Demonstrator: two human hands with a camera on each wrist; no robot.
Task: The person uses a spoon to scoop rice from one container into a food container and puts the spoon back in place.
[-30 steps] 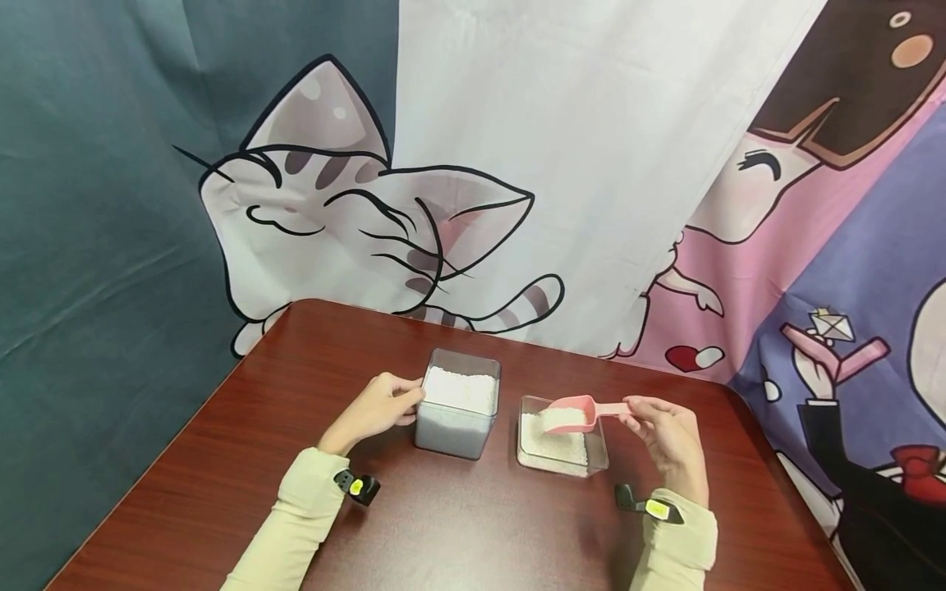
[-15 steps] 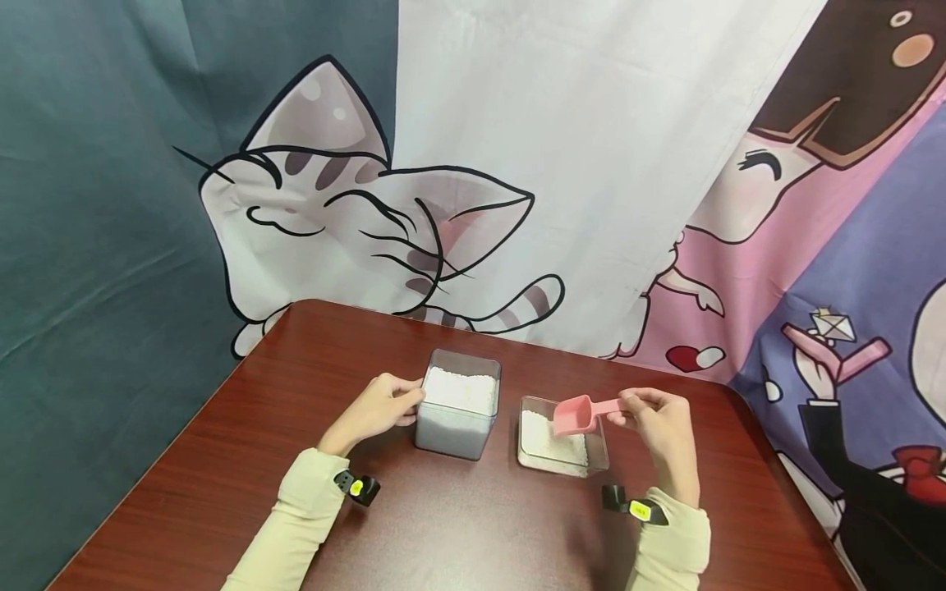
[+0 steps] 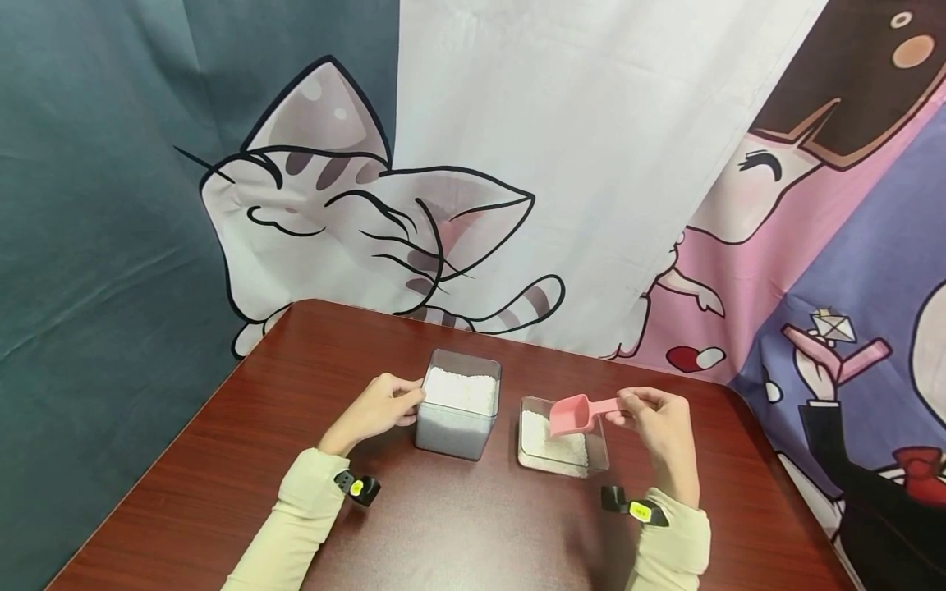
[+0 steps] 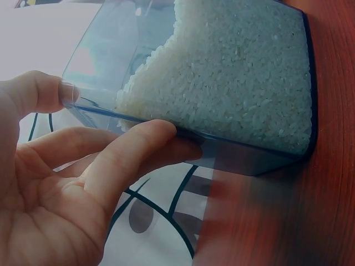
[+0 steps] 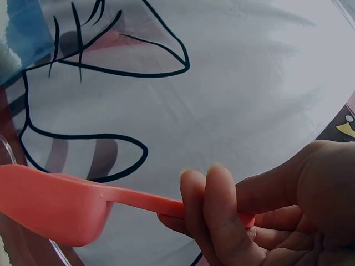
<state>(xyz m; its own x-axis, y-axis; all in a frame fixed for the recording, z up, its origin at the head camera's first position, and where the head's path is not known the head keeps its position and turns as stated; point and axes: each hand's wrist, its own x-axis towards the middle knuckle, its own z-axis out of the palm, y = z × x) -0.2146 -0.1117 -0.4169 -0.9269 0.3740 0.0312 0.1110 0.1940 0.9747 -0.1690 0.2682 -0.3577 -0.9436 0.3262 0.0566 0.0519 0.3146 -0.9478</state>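
A pink scoop (image 3: 571,415) hangs over the low clear box (image 3: 597,465), its bowl tilted and with no rice visible in it. My right hand (image 3: 660,421) pinches the scoop's handle (image 5: 147,200) between thumb and fingers. White rice (image 3: 547,443) covers the bottom of that low box. To its left stands a taller, bluish-clear container (image 3: 452,439) filled well up with rice (image 4: 238,72). My left hand (image 3: 378,410) grips the tall container at its left side, the thumb at the rim and the fingers along the wall.
Both boxes stand on a reddish-brown wooden table (image 3: 414,525), with a gap between them. Behind the table's far edge hangs a printed cloth (image 3: 591,164) with a cartoon cat. Black straps with small cameras sit on both wrists.
The scoop held rice a second ago; it has since tipped over the low box and shows none. My right hand turned and shifted slightly left. My left hand and the tall container stayed still.
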